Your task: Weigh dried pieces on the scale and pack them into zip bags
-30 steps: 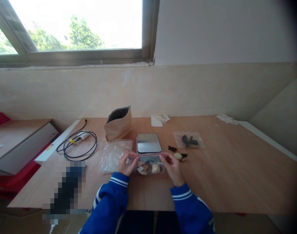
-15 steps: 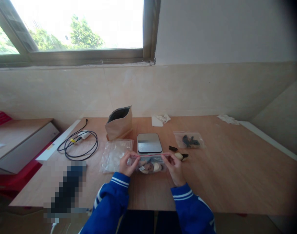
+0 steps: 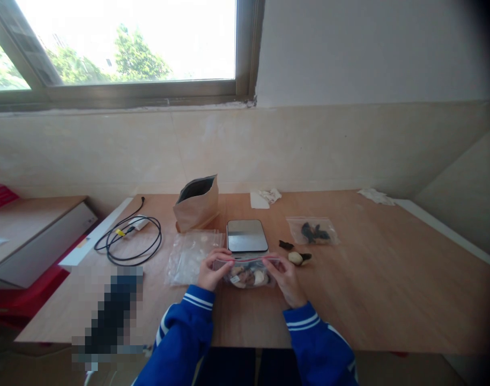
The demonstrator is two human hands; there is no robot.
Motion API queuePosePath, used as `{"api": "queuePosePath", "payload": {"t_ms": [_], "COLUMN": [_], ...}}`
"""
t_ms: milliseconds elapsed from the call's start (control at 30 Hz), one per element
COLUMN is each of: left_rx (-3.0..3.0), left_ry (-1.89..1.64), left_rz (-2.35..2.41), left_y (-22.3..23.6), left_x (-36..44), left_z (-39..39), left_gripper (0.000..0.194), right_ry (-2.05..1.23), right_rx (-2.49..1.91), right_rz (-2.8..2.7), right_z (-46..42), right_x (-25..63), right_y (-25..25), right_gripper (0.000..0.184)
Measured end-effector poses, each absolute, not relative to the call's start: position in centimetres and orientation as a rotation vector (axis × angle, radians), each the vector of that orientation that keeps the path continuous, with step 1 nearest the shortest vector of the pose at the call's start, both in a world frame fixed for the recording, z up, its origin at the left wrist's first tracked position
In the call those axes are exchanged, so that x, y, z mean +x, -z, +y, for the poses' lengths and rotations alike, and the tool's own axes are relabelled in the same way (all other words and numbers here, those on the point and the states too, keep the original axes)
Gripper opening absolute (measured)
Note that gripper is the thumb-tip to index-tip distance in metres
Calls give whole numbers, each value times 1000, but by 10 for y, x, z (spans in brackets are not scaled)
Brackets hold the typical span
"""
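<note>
Between my two hands is a clear zip bag (image 3: 249, 276) with a red line along its top edge and brown, white and dark pieces inside. My left hand (image 3: 213, 269) pinches the left part of that edge between thumb and fingers. On the right part, my right hand (image 3: 285, 273) pinches it the same way. Just beyond the bag lies a flat kitchen scale (image 3: 247, 236) with a metal top. A pale round piece (image 3: 295, 258) and dark pieces (image 3: 286, 245) lie to the right of my right hand. Flat clear bags (image 3: 191, 257) lie beside my left hand.
A brown paper pouch (image 3: 197, 205) stands gaping behind the clear bags. At the right is a zip bag with dark pieces (image 3: 315, 231). A coiled black cable (image 3: 128, 241) and a blurred-out dark object (image 3: 114, 311) lie left. White paper (image 3: 260, 200) rests near the wall.
My right fingers have shifted slightly left along the bag's top edge, and the left fingertips slightly right. The edge now bends a little. Both hands still pinch it.
</note>
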State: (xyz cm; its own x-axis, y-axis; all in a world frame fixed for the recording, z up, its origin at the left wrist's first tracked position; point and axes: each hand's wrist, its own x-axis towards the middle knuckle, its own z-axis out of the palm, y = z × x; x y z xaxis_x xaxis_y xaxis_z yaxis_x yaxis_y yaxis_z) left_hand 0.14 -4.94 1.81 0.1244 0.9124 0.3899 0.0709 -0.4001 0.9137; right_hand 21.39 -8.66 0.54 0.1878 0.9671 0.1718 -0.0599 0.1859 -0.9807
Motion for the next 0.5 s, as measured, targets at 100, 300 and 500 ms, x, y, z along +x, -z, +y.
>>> {"api": "queuePosePath", "payload": {"t_ms": [100, 300, 500], "left_rx": [1556, 1553, 1623], "left_ry": [-1360, -1327, -1364], "left_rz": [967, 981, 1045], "left_y": [-18, -16, -17], "left_x": [2, 3, 5], "left_z": [-49, -49, -51], "left_gripper": [20, 22, 21], "right_ry": [-968, -991, -930], "right_rx": [-1098, -1084, -1097], "right_rz": [-1086, -1073, -1088], "right_z": [-86, -87, -87], "right_x": [213, 212, 212], "right_y": [-7, -8, -11], "right_gripper": [28, 26, 26]}}
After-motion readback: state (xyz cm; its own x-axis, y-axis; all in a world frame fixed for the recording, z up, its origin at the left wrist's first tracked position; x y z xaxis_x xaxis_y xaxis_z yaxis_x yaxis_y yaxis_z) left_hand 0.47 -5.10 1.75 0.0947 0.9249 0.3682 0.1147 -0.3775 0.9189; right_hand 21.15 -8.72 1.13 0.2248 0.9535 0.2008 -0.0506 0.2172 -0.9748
